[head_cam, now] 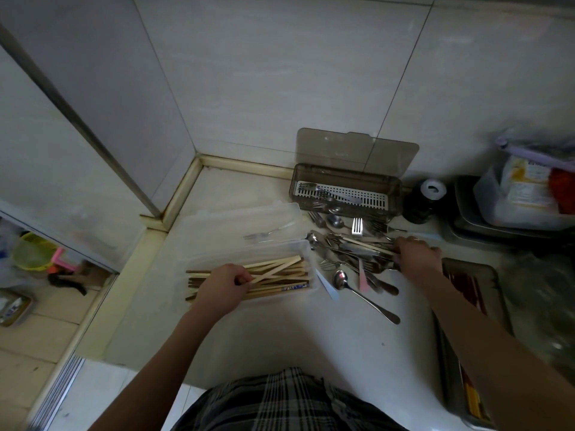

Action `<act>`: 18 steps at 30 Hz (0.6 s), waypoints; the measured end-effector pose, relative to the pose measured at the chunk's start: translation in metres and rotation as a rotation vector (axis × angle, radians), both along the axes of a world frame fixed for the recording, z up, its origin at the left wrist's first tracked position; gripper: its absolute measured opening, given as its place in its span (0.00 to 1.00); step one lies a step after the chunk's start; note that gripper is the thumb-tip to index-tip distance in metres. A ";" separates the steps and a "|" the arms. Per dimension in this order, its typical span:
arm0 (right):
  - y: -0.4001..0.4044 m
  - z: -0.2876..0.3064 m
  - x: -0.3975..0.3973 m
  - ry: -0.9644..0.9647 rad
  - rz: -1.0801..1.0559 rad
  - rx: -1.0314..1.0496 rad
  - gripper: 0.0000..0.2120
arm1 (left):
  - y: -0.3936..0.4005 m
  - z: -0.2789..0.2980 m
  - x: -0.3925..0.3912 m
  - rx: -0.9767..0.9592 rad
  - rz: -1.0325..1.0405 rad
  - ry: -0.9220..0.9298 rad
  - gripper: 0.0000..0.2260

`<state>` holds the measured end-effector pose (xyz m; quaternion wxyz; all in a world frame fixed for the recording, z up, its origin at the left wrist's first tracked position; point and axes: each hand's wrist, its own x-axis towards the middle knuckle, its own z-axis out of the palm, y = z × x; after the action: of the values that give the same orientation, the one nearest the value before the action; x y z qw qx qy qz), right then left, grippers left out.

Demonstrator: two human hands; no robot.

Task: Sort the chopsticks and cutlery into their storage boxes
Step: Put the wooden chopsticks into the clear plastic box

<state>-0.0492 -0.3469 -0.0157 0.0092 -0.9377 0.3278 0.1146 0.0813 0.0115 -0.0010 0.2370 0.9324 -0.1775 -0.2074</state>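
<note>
Our left hand (224, 284) grips stiff, light chopsticks (280, 276) midlength in the clear box (298, 244); right hand (415, 255), beside it, pinches another chopstick (367, 245) amid slippery cutlery (351, 262).

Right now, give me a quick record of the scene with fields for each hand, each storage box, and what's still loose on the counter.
left hand: grips the chopsticks lying in the clear box
right hand: reaches into the loose cutlery pile, grip on a light chopstick there
clear box: lid open, one small fork on the lid
smoked box: lid up, a few metal pieces on its white tray
loose: forks, spoons, long spoon nearest the person
</note>
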 end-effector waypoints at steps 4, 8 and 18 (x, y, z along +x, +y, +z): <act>0.011 0.005 -0.001 0.104 0.110 -0.086 0.16 | 0.001 0.002 -0.001 -0.011 -0.001 0.000 0.05; 0.030 0.007 -0.002 0.105 0.183 -0.078 0.19 | 0.002 0.002 -0.001 -0.013 0.001 0.009 0.04; 0.101 0.029 0.013 -0.419 0.359 -0.029 0.26 | 0.002 0.006 -0.012 -0.058 -0.130 -0.557 0.08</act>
<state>-0.0358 -0.2461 0.0128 0.0431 -0.9841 0.1487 -0.0869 0.0693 0.0139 0.0047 0.1920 0.9329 -0.3009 0.0473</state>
